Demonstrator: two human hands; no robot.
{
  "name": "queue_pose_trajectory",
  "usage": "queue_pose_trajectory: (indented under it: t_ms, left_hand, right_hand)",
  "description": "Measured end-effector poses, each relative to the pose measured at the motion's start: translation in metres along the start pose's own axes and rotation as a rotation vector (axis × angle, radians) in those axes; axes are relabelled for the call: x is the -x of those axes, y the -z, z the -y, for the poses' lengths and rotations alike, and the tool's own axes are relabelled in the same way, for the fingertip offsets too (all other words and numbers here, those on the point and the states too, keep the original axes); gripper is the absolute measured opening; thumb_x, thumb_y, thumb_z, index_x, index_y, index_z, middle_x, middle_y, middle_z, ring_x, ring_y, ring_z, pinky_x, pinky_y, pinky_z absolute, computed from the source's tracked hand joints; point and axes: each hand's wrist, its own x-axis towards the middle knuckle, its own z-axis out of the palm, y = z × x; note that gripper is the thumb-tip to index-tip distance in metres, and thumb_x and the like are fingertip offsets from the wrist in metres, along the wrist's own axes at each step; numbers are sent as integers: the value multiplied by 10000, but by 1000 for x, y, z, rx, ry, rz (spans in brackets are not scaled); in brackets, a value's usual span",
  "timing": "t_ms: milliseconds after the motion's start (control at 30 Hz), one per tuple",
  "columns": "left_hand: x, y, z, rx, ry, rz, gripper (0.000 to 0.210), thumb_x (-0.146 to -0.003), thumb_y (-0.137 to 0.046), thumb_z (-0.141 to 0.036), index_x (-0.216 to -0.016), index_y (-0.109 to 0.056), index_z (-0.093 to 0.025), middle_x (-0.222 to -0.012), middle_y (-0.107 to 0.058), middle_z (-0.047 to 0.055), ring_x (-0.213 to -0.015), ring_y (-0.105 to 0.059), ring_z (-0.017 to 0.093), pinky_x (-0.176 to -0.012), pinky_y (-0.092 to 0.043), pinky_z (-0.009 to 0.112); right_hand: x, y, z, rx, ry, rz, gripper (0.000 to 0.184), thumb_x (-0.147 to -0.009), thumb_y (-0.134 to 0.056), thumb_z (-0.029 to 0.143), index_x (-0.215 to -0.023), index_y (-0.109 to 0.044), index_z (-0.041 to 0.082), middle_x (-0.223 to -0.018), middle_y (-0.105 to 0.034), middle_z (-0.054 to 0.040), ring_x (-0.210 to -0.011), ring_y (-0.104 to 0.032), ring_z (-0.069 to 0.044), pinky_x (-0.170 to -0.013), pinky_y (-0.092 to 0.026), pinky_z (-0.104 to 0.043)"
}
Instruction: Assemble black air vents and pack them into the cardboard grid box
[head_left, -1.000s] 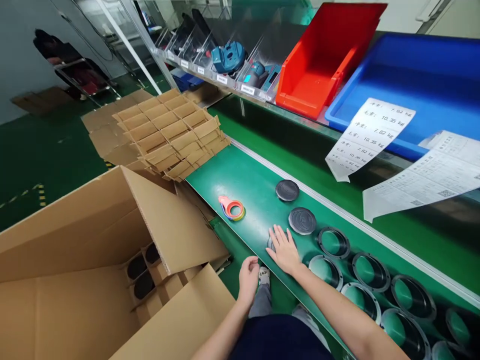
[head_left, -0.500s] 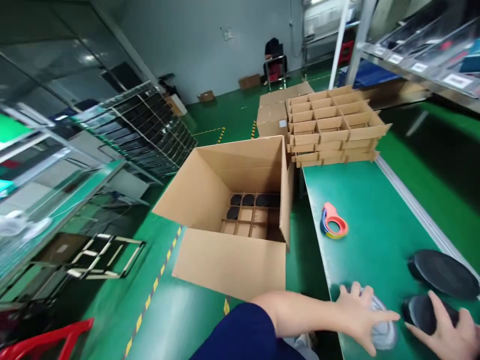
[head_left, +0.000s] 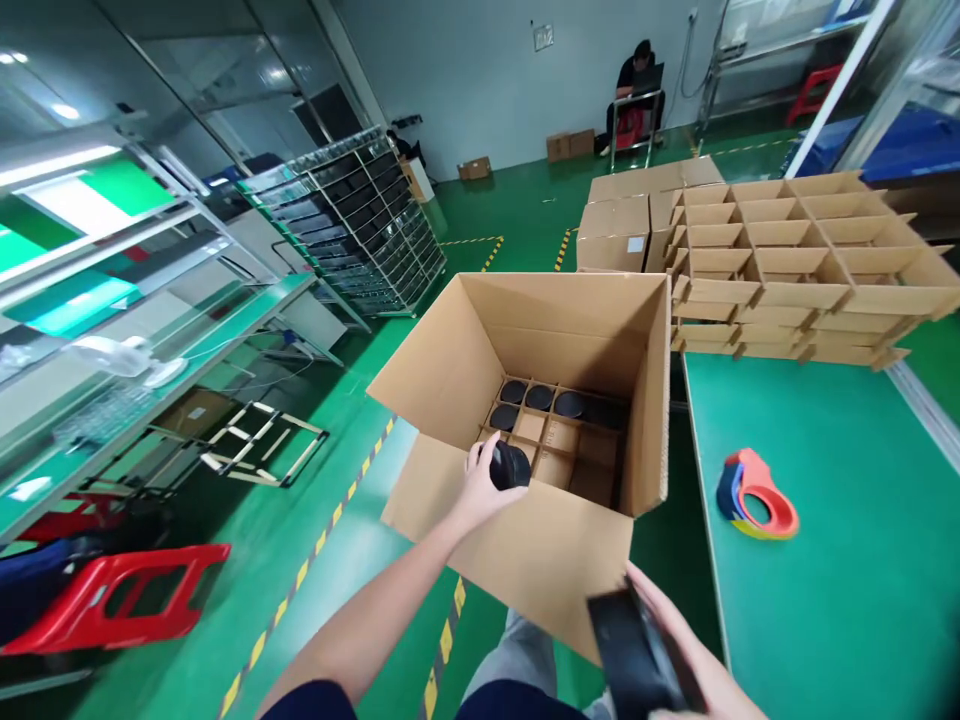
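My left hand [head_left: 474, 492] is closed around a black round container [head_left: 513, 467], just above the front edge of an open cardboard box [head_left: 450, 370]. Cardboard dividers [head_left: 561, 468] split the inside of the box into cells. Several black round containers [head_left: 539, 398] sit in the back cells and one at the left; other cells show bare cardboard. Low at the right, my right hand [head_left: 701, 655] grips another black container [head_left: 636, 650], tilted and blurred, near the front flap [head_left: 547, 560]. The fingertips of this hand are partly hidden behind it.
On the green table [head_left: 847, 440] at the right lie a red tape dispenser [head_left: 780, 510] and stacked cardboard dividers [head_left: 795, 255]. Closed cartons [head_left: 615, 225] stand behind the box. A red stool [head_left: 150, 605] is at the left; a person [head_left: 637, 80] sits at the far wall.
Both hands have moved left from the green table to the box, each now carrying a black container. The view has shifted left, and the box appears nearer.
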Motion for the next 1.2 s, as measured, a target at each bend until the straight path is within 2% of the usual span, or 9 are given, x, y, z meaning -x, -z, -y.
queue_pose_trajectory:
  t_ms: [100, 167, 300, 433, 567, 700, 867, 1000, 1200]
  left_hand:
    - [-94, -14, 32, -200, -48, 105, 1090, -573, -852, -355, -1516, -308, -309, -1535, -276, 163, -1440, -255, 407, -1176, -260, 565]
    - [-158, -34, 57, -304, -96, 232, 1094, -552, -865, -312, -1504, -323, -313, -1596, -200, 176, -1468, -176, 451, -1167, -207, 644]
    - [-263, -85, 117, -336, -181, 433, 1075, -439, -859, -86, -1421, -456, -253, -1607, -227, 212, -1481, -138, 485, -1160, -68, 718]
    - [-323, -138, 177, -213, -158, 526, 1091, -381, -893, -83, -1380, -502, -282, -1613, -253, 190, -1488, -137, 482, -1153, -24, 740]
    - [-351, -184, 217, -27, -120, 586, 1068, -353, -960, -216, -1334, -546, -291, -1641, -219, 144, -1508, -81, 461, -1168, 68, 705]
    - [-363, -217, 243, -28, -147, 657, 1113, -394, -934, -113, -1405, -501, -287, -1653, -186, 137, -1516, -59, 450, -1176, 83, 689]
    - [-361, -239, 269, -34, -230, 691, 916, -657, -853, -245, -1466, -430, -319, -1676, -110, 56, -1549, -8, 310, -1215, 131, 574]
    - [-353, -245, 288, -107, -337, 662, 769, -829, -706, -376, -1512, -357, -325, -1679, -84, 34, -1552, 0, 281, -1229, 132, 528]
    - [-351, -252, 299, -152, -343, 646, 746, -846, -678, -414, -1514, -356, -334, -1676, -118, 40, -1551, -30, 288, -1238, 126, 504]
  right_hand:
    - [-137, -24, 43, 231, 7, -302, 1035, -684, -652, 392, -1588, -159, 284, -1578, -287, -108, -1446, -296, -373, -1169, -289, -569]
    - [-230, -20, 36, 437, -74, -556, 1023, -667, -670, 400, -1575, -221, 256, -1521, -313, -157, -1370, -347, -425, -1114, -334, -588]
    - [-371, 2, -41, 767, -409, -711, 964, -668, -708, 407, -1530, -340, 184, -1434, -329, -253, -1219, -432, -490, -937, -427, -572]
    - [-451, 15, -126, 978, -572, -636, 1013, -664, -757, 421, -1542, -299, 202, -1448, -312, -265, -1228, -427, -487, -948, -381, -576]
    - [-497, 26, -185, 1123, -577, -554, 1099, -643, -804, 440, -1558, -230, 241, -1486, -283, -245, -1303, -369, -471, -1062, -266, -595]
    - [-518, 32, -231, 1135, -565, -567, 1123, -676, -779, 553, -1570, -179, 232, -1510, -248, -241, -1329, -338, -467, -1082, -267, -587]
    - [-519, 21, -278, 1169, -418, -593, 857, -913, -516, 549, -1575, -146, 151, -1601, -60, -266, -1453, -182, -442, -1126, -263, -576]
    - [-519, 7, -296, 1206, -403, -589, 773, -974, -412, 505, -1582, -132, 119, -1630, 1, -258, -1488, -120, -424, -1155, -224, -590]
    - [-531, 4, -284, 1159, -466, -542, 737, -971, -431, 514, -1573, -239, 135, -1634, -100, -240, -1497, -146, -398, -1173, -188, -593]
